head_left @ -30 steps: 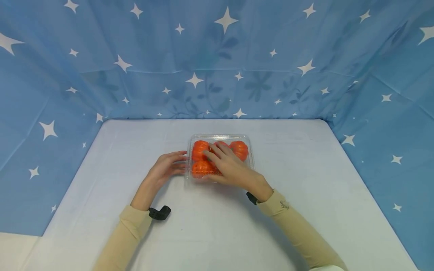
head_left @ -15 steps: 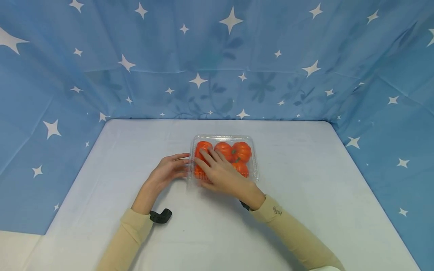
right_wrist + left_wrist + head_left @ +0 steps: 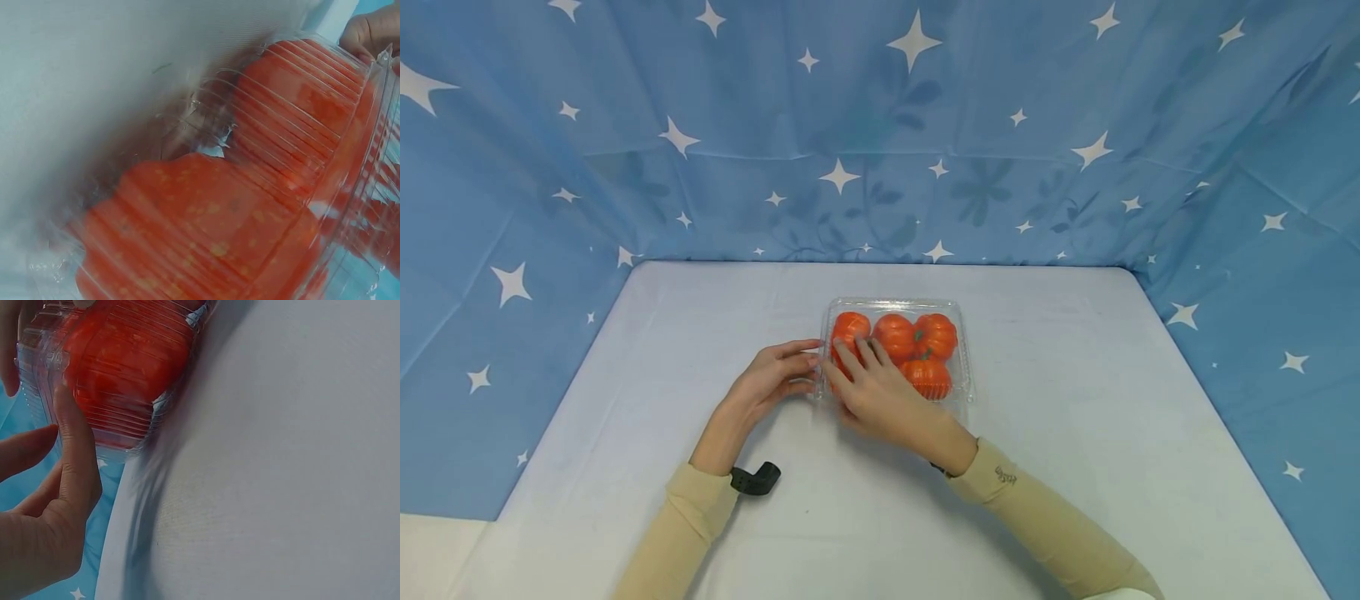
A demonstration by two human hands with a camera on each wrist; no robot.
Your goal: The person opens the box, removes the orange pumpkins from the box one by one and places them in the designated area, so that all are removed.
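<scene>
At the left, your left hand [image 3: 767, 375] stood beside the left edge of the clear container [image 3: 966, 358], its fingers loosely spread and slightly bent, with fingertips at the rim [image 3: 55, 362]; a firm pinch could not be confirmed. The container sat at the middle of the white table [image 3: 1060, 367], toward the curtain [image 3: 880, 108], and held ribbed red-orange fruits [image 3: 893, 337]. Filling appeared complete, and ribbed plastic above the rim suggested that the lid [image 3: 382, 187] was down. Securing its edge seemed the step in hand; whether any section had latched could not be told. Checking the full rim was probably left. Farther right, your right hand [image 3: 883, 396] lay over the container's front-left part, moderately spread, fingers bent; its pressure could not be determined.
</scene>
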